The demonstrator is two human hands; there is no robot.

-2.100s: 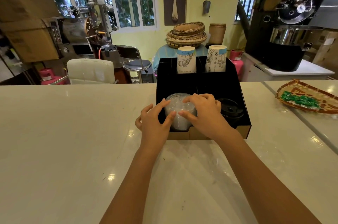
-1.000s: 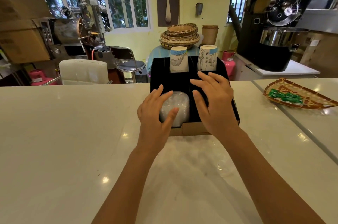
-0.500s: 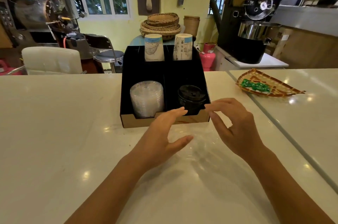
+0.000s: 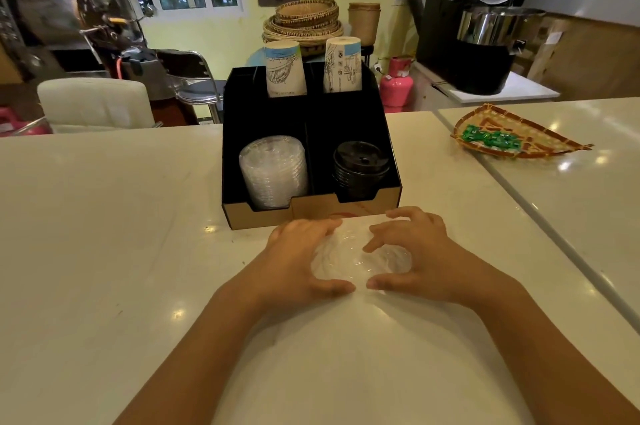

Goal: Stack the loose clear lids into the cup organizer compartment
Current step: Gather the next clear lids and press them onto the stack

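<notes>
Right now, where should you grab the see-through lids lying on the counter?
By the rim, from both sides. The clear lids lie flat and thin, so the left hand and right hand should pinch opposite edges and lift straight up.

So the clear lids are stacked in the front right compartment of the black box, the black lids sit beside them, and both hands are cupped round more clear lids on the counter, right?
Not quite. The head view shows the stacked clear lids in the front left compartment of the box; the black lids fill the front right one. The rest holds: left hand and right hand cup loose lids on the counter.
</notes>
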